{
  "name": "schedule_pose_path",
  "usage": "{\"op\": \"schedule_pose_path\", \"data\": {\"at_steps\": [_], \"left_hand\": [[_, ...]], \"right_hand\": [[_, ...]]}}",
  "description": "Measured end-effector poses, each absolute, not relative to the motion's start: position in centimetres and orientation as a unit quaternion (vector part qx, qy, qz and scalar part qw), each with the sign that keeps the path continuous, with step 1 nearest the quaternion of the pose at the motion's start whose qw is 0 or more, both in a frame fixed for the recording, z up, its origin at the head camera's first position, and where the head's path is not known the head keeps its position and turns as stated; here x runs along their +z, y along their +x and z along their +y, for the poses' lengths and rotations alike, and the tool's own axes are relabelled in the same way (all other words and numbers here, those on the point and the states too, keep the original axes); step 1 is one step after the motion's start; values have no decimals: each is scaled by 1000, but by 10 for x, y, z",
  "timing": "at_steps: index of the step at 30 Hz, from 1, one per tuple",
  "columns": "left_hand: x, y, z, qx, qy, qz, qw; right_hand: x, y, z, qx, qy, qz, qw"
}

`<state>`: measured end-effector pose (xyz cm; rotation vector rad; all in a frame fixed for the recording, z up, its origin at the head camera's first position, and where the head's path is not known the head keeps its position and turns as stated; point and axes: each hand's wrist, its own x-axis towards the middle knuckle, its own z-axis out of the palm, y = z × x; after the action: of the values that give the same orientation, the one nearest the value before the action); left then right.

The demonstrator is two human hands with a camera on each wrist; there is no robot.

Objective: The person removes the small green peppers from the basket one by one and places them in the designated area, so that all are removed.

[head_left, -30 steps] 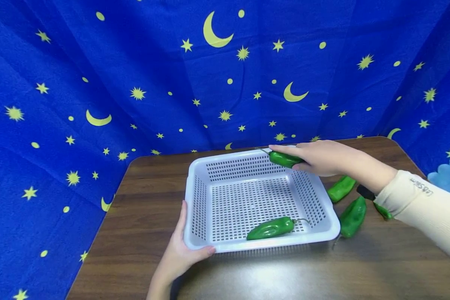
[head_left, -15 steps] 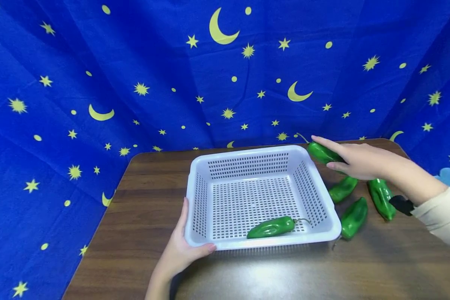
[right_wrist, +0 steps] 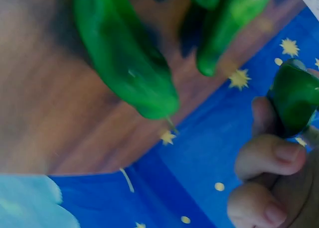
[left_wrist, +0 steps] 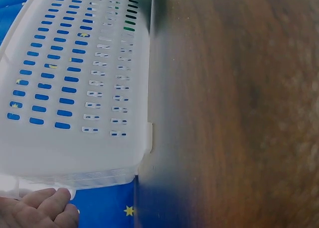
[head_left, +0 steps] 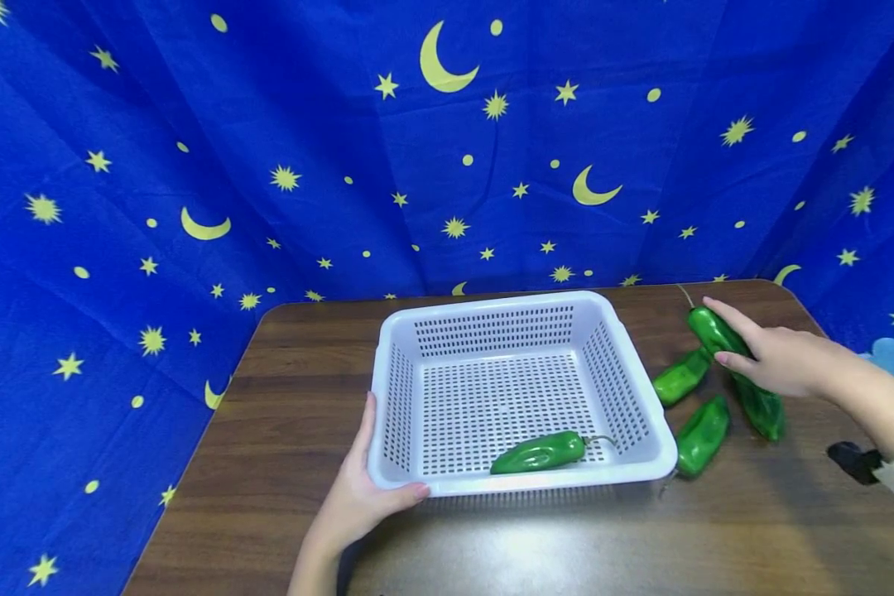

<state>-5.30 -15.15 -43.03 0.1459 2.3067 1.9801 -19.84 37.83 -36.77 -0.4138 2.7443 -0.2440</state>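
Note:
A white perforated plastic basket (head_left: pixel 502 397) stands on the table, and my left hand (head_left: pixel 358 488) grips its front left corner, thumb over the front rim. That hand's curled fingers (left_wrist: pixel 50 208) show under the basket's end in the left wrist view. One green pepper (head_left: pixel 540 452) lies inside along the basket's front wall. To the right of the basket, my right hand (head_left: pixel 782 360) holds another green pepper (head_left: pixel 715 331) between thumb and fingers, its stem pointing up and away. The right wrist view shows the blunt end of this held pepper (right_wrist: pixel 296 98).
Beside the basket's right wall lie two green peppers, a rear one (head_left: pixel 681 377) and a nearer one (head_left: pixel 704 434). A third loose pepper (head_left: pixel 761 407) lies under the right hand, overlapped by the held one. A blue star-patterned cloth (head_left: pixel 447 165) hangs behind the wooden table (head_left: pixel 313 372).
My right hand has moved right and lower, from over the basket's back right corner to above the loose peppers, carrying the held pepper. My left hand stays at its corner.

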Motion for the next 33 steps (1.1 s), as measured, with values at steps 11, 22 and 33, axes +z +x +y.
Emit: {"op": "schedule_pose_path", "data": {"at_steps": [11, 22, 33], "left_hand": [[-435, -53, -152, 671, 73, 736, 45], [-433, -56, -152, 677, 78, 730, 39], [-434, -53, -152, 667, 75, 741, 38]], "right_hand": [[-397, -190, 393, -81, -93, 961, 247], [-413, -192, 398, -69, -87, 958, 263], [-424, -195, 395, -26, -61, 962, 267]]}}
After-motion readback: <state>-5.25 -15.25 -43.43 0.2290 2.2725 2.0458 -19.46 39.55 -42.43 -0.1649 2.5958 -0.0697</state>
